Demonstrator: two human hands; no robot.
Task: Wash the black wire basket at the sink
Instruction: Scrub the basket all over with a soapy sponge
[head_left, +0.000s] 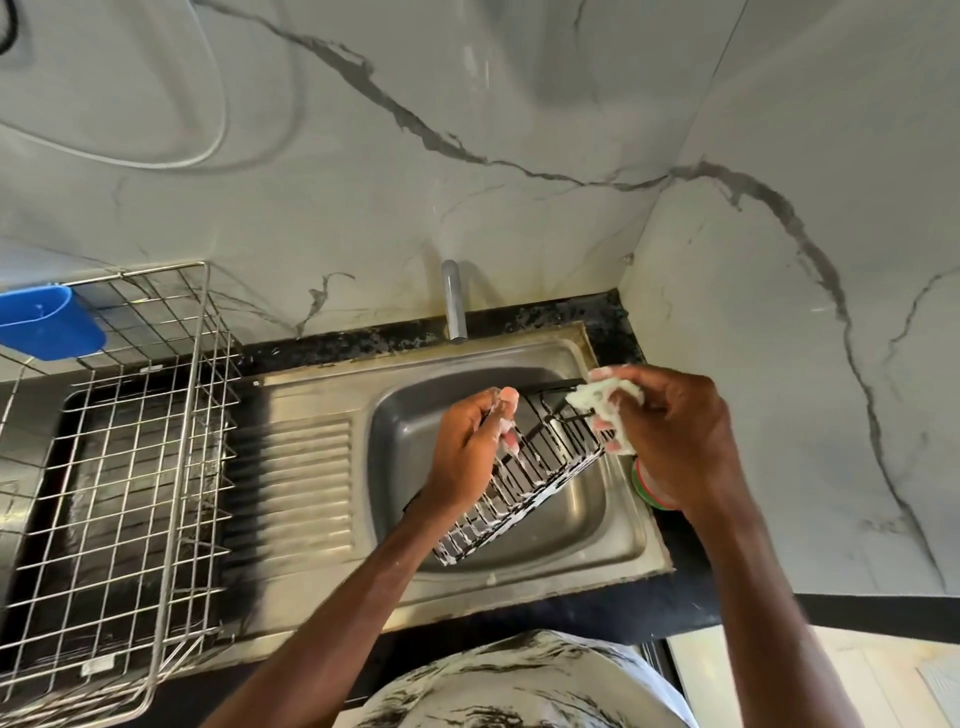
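From the head camera: a black wire basket (524, 483), flecked with suds, is held tilted over the bowl of the steel sink (415, 426), probably so drips fall inside. Above the sink's middle, the left hand (470, 447) curls its fingers round the basket's rim to steady it. Above the sink's far right corner, the right hand (675, 436) pinches a foamy white sponge (602, 405) against the basket's end wires, apparently scrubbing.

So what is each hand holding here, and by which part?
The left hand grips the black wire basket by its long side rim, over the sink. The right hand pinches a soapy sponge against the basket's far end.
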